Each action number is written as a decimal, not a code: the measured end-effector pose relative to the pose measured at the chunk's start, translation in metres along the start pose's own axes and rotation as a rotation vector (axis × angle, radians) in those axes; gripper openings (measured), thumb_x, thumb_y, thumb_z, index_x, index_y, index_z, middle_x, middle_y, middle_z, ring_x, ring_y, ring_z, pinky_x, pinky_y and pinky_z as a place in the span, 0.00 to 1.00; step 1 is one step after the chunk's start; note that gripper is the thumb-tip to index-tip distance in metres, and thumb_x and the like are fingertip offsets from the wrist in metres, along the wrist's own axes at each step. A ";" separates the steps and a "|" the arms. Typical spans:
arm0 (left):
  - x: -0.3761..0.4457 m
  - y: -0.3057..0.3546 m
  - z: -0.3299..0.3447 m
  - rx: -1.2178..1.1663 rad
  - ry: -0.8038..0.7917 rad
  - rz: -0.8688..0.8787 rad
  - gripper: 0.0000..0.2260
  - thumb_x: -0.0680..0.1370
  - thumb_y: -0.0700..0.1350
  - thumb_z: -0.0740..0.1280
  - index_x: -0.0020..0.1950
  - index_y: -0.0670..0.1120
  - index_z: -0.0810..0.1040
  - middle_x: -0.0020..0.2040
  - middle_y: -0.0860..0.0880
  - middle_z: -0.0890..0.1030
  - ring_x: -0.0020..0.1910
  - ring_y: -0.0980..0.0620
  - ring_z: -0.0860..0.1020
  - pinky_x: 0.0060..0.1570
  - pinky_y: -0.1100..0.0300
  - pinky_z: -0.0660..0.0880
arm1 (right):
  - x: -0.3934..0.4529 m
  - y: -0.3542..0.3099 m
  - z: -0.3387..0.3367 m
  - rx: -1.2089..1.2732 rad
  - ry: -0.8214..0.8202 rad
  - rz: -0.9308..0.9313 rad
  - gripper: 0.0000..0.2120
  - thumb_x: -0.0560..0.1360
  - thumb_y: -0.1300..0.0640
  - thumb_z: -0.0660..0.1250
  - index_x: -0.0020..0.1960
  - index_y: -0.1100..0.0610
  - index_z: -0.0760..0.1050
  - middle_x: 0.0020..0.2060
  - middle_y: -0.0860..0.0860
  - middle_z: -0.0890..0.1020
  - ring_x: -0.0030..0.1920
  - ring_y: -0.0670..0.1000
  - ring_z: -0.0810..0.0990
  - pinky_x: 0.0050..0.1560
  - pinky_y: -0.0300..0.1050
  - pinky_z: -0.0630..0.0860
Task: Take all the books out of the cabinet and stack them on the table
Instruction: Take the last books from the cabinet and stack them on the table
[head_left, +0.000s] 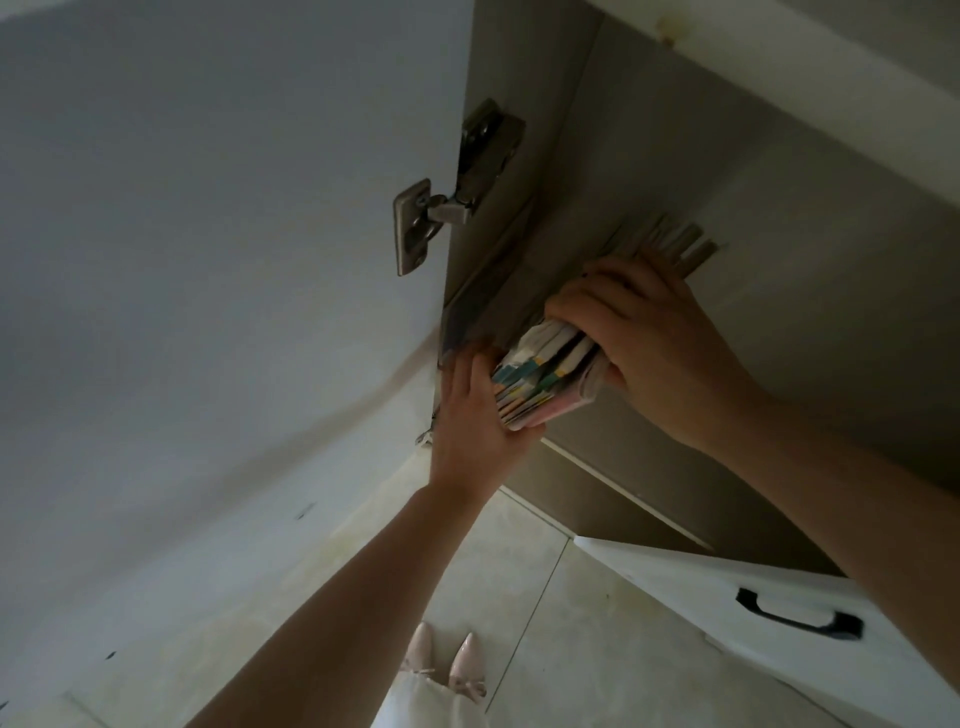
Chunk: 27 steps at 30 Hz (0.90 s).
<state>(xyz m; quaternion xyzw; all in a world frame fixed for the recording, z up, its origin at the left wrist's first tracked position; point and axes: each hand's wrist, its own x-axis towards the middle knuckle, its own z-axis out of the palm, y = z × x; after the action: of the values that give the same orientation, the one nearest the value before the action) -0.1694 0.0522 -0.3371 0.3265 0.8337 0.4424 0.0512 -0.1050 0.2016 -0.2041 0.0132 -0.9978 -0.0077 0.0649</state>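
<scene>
A bundle of several thin books (540, 371) with colourful spines lies on a shelf inside the open cabinet (779, 249). My right hand (660, 343) grips the bundle from the right, with fingers curled over its top and thumb beneath. Flat against the bundle's left side presses my left hand (478, 410), its fingers straight and reaching under the lower edge. The books' far ends (670, 244) stick out past my right hand, deeper in the cabinet. The table is out of view.
The open cabinet door (218, 260) fills the left, with a metal hinge (447, 202) beside the books. A white drawer front (779, 613) with a black handle stands out at lower right. Pale floor tiles (545, 597) and two pink shoes (447, 665) are below.
</scene>
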 end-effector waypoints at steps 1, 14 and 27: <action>0.002 -0.002 -0.002 0.087 0.011 0.052 0.35 0.67 0.61 0.70 0.66 0.44 0.65 0.66 0.42 0.72 0.67 0.43 0.70 0.60 0.51 0.77 | 0.001 0.001 0.000 0.004 -0.002 -0.008 0.34 0.59 0.63 0.77 0.63 0.55 0.72 0.58 0.55 0.79 0.62 0.62 0.73 0.67 0.65 0.65; 0.025 0.002 -0.005 0.398 0.032 0.077 0.38 0.63 0.62 0.72 0.63 0.38 0.68 0.66 0.36 0.71 0.65 0.39 0.71 0.63 0.48 0.73 | 0.018 0.021 0.002 0.016 -0.015 0.006 0.36 0.59 0.60 0.79 0.64 0.53 0.69 0.59 0.53 0.78 0.61 0.60 0.72 0.64 0.59 0.66; 0.029 0.001 0.005 -0.108 -0.101 -0.164 0.36 0.67 0.48 0.77 0.68 0.47 0.59 0.58 0.46 0.76 0.54 0.48 0.79 0.47 0.61 0.80 | 0.025 0.022 0.003 0.066 0.005 0.017 0.29 0.62 0.56 0.67 0.63 0.53 0.70 0.59 0.53 0.77 0.62 0.57 0.69 0.63 0.55 0.64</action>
<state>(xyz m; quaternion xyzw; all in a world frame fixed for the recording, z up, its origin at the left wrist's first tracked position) -0.1897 0.0739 -0.3333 0.2758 0.8289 0.4640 0.1469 -0.1302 0.2225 -0.2031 0.0069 -0.9974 0.0257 0.0670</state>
